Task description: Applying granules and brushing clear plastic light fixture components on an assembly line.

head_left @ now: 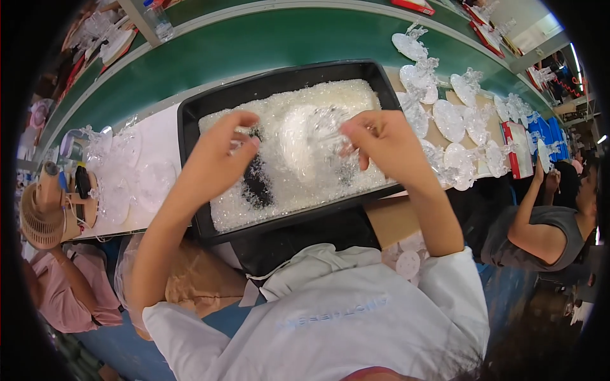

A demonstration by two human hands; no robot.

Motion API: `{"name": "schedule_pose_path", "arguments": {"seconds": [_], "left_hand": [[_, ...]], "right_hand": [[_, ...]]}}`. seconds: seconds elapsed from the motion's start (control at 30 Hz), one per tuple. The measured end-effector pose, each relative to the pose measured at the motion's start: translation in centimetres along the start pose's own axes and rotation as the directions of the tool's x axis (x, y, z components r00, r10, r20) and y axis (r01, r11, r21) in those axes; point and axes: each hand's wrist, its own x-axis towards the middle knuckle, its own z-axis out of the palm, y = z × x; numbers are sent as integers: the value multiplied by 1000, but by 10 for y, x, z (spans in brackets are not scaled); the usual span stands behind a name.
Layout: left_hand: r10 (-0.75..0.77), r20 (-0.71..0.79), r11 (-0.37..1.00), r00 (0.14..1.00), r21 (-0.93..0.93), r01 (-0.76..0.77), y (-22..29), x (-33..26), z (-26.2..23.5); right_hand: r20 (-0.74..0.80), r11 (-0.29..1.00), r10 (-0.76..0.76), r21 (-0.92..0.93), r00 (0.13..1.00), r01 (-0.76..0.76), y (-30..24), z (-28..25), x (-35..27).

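A black tray holds a bed of glittering white granules. Over the granules, my right hand grips a clear plastic ornament by its see-through part. This ornament has a whitish round base and is smeared by motion, so its exact shape cannot be made out. To the left, my left hand hovers above the tray with its fingers curled but apart, and nothing shows between them. Below that hand, a dark patch of the tray's bottom shows through the granules.
Several clear ornaments with round bases stand right of the tray, and similar clear pieces lie left. A beige fan is at far left. One co-worker sits on the right, another on the left. A green panel runs behind.
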Motion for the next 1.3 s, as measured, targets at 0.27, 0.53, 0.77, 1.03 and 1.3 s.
{"name": "schedule_pose_path", "arguments": {"seconds": [0.27,0.53,0.77,1.03,1.3], "left_hand": [[141,54,805,988,-587,-83,-15,10,19],[-51,10,881,999,-470,49,-4,21,22],[89,-133,869,987,-473,-142,-17,9,4],[127,-66,860,990,-489,-143,-8,-7,4],[314,-279,905,908,-201,-375,-2,4,-20]], "right_hand": [[261,523,210,785,942,-333,18,1,11],[431,211,188,860,883,-464,42,24,24],[361,211,249,885,899,-415,33,31,28],[278,372,139,875,950,-310,21,42,17],[167,859,20,502,986,-103,-9,9,23]]}}
